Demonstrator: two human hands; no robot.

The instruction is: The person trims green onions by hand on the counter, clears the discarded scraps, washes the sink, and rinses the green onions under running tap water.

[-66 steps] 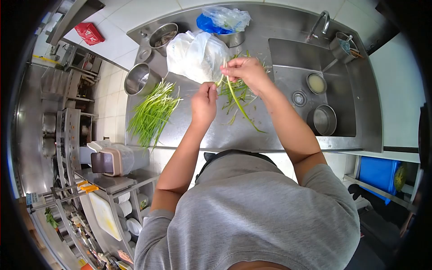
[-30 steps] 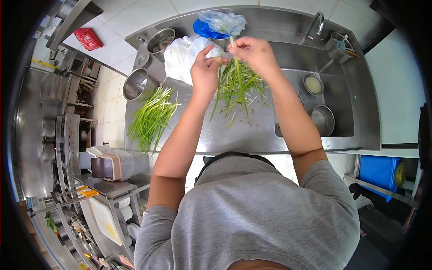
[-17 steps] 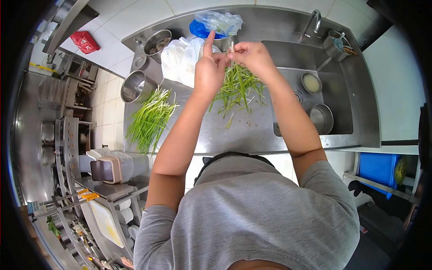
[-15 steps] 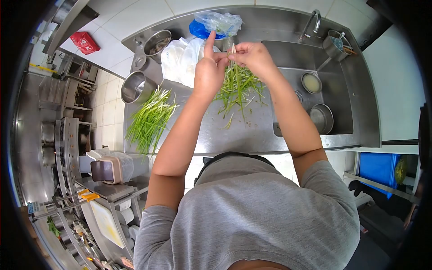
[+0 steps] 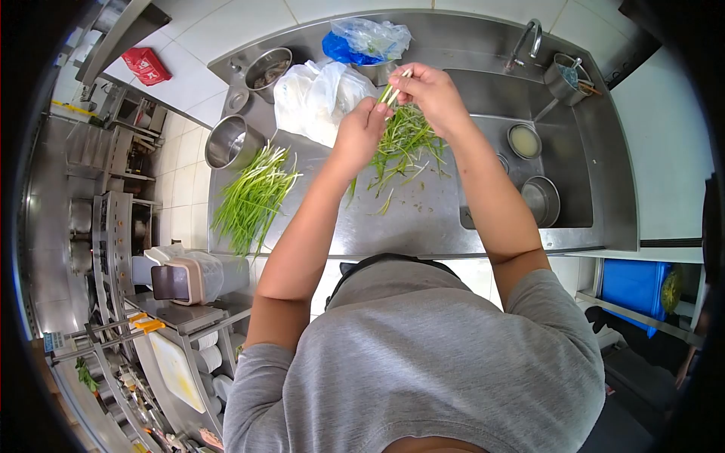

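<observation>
While I stand at the steel bench (image 5: 423, 226), both my hands are raised over it and meet on one green stalk (image 5: 390, 95). My right hand (image 5: 429, 92) pinches its pale root end between thumb and fingertips, holding it high so the leaves hang clear of the surface. My left hand (image 5: 361, 132) is closed narrowly on the stalk just below, fingers drawn in around the stem (a grip that suits stripping or pulling along it, as I judge it).

Directly under my hands, toward the far middle of the bench, lies a loose heap of greens (image 5: 404, 147), scattered with stray bits, so it sits where either hand can drop straight to it. To the left lies a second, tidier pile of long stalks (image 5: 253, 196), laid roughly parallel and kept apart from the loose heap, presumably so the two lots do not mix.

Farther off sits a white plastic bag (image 5: 317, 90), with a blue bag (image 5: 362, 38) behind it. Two steel bowls (image 5: 230, 142) stand at the far left. The sink (image 5: 551, 136) on the right holds a few small steel containers.
</observation>
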